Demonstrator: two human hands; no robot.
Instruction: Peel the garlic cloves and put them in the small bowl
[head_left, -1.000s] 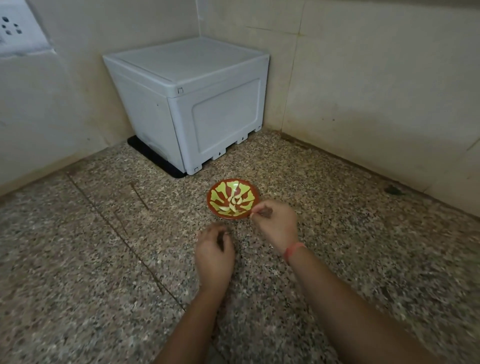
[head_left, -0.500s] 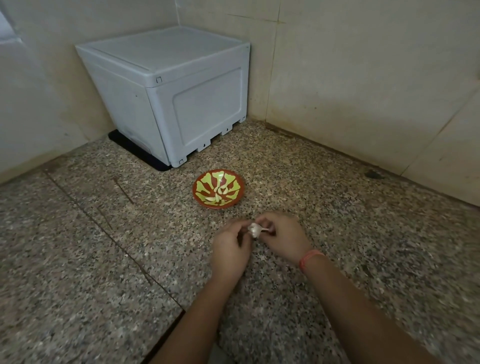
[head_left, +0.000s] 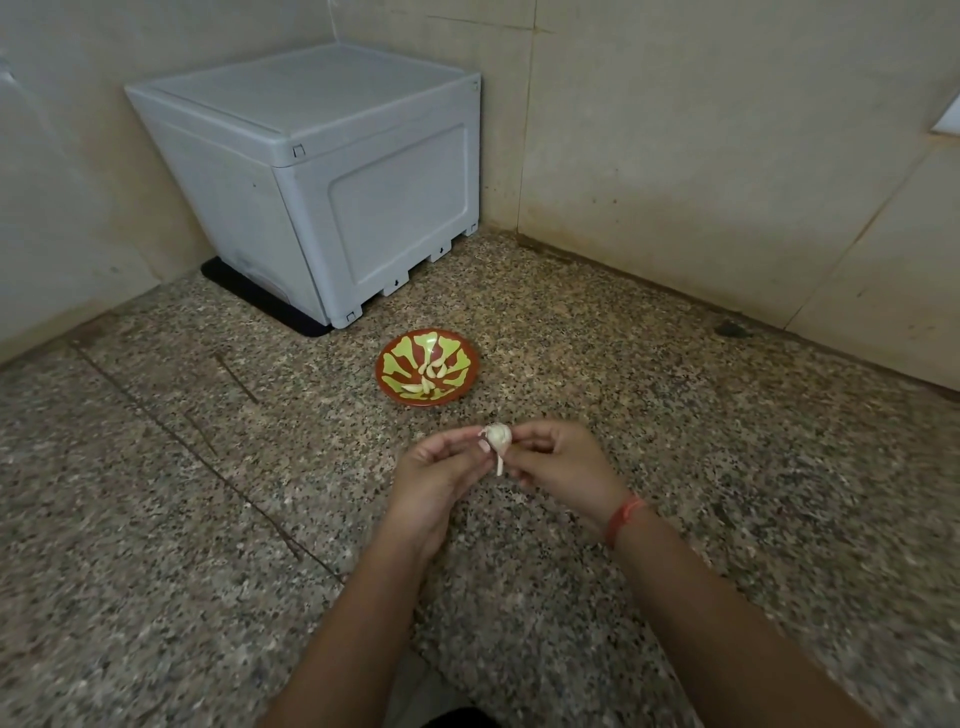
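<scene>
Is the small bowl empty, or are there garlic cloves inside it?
Not empty. Several pale peeled cloves lie near the middle of the small bowl; most of its patterned inside is bare.

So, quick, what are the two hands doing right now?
Left hand: pinching the garlic at its left side.
Right hand: gripping the same garlic from the other side.

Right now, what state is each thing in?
garlic: unpeeled, held between both hands, short of the bowl.
left hand: pinches the garlic.
right hand: pinches the garlic.
small bowl: upright, peeled cloves inside.
grey box: lid shut.
</scene>
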